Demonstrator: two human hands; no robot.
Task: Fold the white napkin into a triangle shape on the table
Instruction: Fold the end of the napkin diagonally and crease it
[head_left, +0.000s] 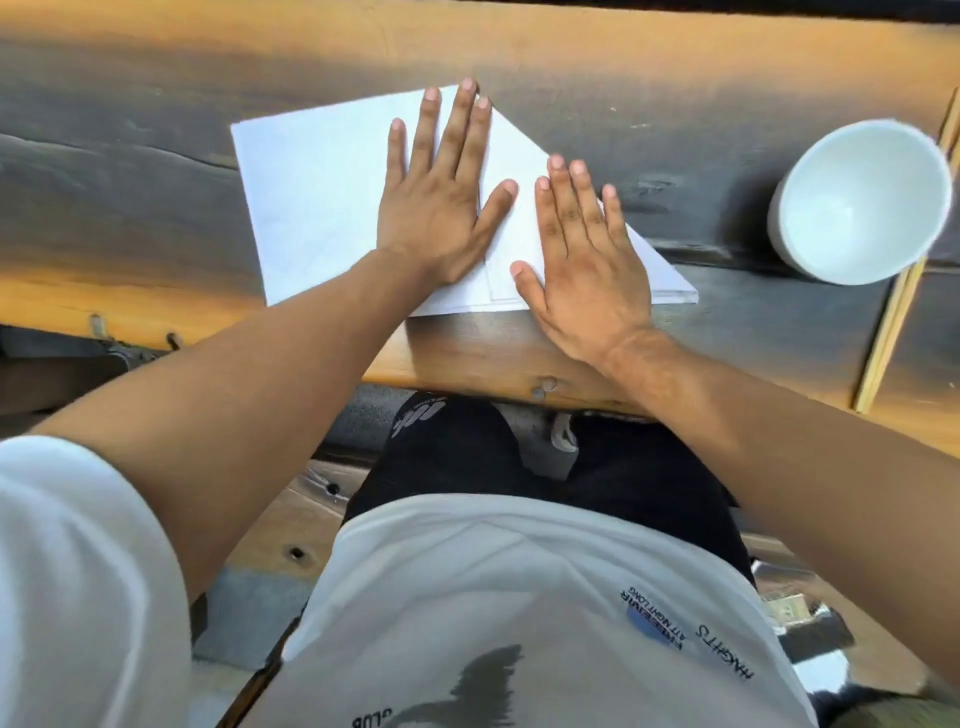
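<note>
Now the white napkin (317, 192) lies on the wooden table (130, 130), apparently folded along a diagonal. Left hand (441, 202) and right hand (587, 270) press it flat, fingers spread, gripping nothing. A white bowl (857, 202) sits to the right.

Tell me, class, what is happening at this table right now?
A person seated at a wooden table is folding a white napkin. Both hands lie flat, palms down, on it: the left hand near the middle, the right hand on the folded-over right part, whose slanted edge already forms one side of a triangle. The napkin's left part is not yet folded. A white bowl sits untouched to the right, with chopsticks beside it.
</note>
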